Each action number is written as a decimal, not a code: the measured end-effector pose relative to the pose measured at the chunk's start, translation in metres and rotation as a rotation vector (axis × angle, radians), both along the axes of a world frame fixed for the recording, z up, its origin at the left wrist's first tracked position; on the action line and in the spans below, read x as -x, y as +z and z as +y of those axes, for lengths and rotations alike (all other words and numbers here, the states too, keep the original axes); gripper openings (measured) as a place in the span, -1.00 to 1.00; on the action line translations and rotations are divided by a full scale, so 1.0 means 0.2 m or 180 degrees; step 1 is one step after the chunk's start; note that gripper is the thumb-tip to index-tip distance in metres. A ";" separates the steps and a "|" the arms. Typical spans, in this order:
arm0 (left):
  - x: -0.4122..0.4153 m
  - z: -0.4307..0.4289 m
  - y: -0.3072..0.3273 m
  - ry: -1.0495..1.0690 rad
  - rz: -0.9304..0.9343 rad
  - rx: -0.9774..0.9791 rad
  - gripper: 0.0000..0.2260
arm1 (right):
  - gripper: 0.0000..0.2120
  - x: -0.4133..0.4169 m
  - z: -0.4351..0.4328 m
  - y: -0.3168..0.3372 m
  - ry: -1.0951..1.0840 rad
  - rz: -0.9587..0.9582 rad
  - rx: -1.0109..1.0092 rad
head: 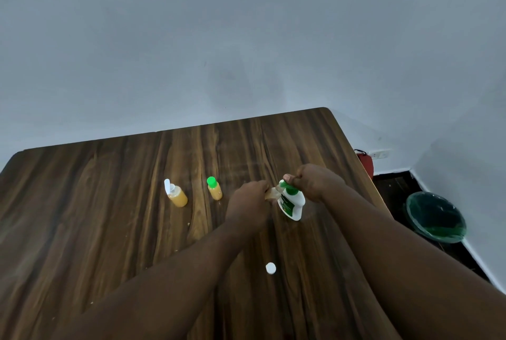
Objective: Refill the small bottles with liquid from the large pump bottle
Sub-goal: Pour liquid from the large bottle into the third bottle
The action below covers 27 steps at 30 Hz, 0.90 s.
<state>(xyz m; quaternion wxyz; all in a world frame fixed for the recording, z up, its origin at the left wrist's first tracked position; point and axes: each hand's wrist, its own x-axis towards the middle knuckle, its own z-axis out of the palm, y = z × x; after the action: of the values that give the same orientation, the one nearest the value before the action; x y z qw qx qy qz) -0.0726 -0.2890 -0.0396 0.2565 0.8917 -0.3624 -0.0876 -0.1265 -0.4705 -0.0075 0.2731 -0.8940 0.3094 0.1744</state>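
Left grip (247,201) clasping small clear bottle (271,194), right grip (315,182) clenched around green pump head (289,188) of large white bottle (291,205), brown wooden table (109,216)

It looked like a plain room in a home or a small office; which of the two could not be told. A wood-grain desk (109,202) stood pushed against a bare, pale painted wall (246,38) at twelve o'clock. At three o'clock lay a dark floor (394,186) edged with white skirting, where a round waste bin (435,216) with a green liner stood. A white wall socket (379,154) sat low at two o'clock, just above something red (367,164). The large pump bottle (291,202) on the desk was an everyday household item.
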 end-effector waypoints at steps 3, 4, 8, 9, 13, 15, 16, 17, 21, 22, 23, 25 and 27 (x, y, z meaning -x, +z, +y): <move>0.00 0.00 0.00 0.0004 0.0003 0.0038 -0.88 | -0.47 0.00 -0.01 0.01 0.0005 -0.0013 0.0042; 0.00 0.00 0.00 0.0008 0.0006 0.0036 -0.88 | -0.47 -0.01 -0.01 0.01 0.0017 -0.0024 0.0081; 0.00 -0.01 -0.01 0.0027 0.0032 0.0035 -0.89 | -0.48 0.00 0.00 -0.01 0.0004 0.0015 0.0057; 0.00 -0.01 -0.01 0.0023 0.0022 0.0030 -0.89 | -0.49 0.00 -0.01 -0.02 0.0001 0.0005 0.0072; 0.00 0.00 -0.01 -0.0004 0.0005 0.0037 -0.90 | -0.51 0.00 -0.01 0.01 0.0074 -0.0060 0.0105; 0.00 -0.01 -0.01 -0.0010 0.0014 0.0017 -0.91 | -0.51 0.00 -0.01 0.02 0.0106 -0.0059 0.0107; -0.01 -0.01 -0.02 -0.0011 0.0010 0.0014 -0.91 | -0.51 0.01 -0.01 0.02 0.0124 -0.0057 0.0121; -0.01 -0.01 -0.02 -0.0012 0.0009 0.0018 -0.92 | -0.52 0.01 -0.01 0.01 0.0137 -0.0051 0.0134; 0.00 0.00 -0.01 -0.0010 0.0030 0.0022 -0.93 | -0.51 0.00 -0.01 -0.01 0.0102 -0.0007 0.0112; 0.00 0.00 -0.01 -0.0014 0.0025 0.0032 -0.93 | -0.51 0.00 -0.02 0.00 0.0105 -0.0009 0.0099; 0.00 0.00 -0.01 -0.0019 0.0016 0.0035 -0.93 | -0.50 0.00 -0.02 0.01 0.0110 -0.0015 0.0108; -0.01 0.00 -0.01 -0.0031 -0.0009 0.0021 -0.93 | -0.50 0.00 -0.02 0.01 0.0120 -0.0029 0.0170; -0.01 0.00 -0.01 -0.0041 0.0010 0.0023 -0.93 | -0.50 0.01 -0.01 0.01 0.0145 0.0004 0.0177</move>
<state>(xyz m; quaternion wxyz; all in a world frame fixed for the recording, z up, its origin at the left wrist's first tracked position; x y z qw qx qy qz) -0.0715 -0.2899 -0.0413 0.2597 0.8883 -0.3681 -0.0893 -0.1275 -0.4719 -0.0062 0.2439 -0.9080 0.2939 0.1724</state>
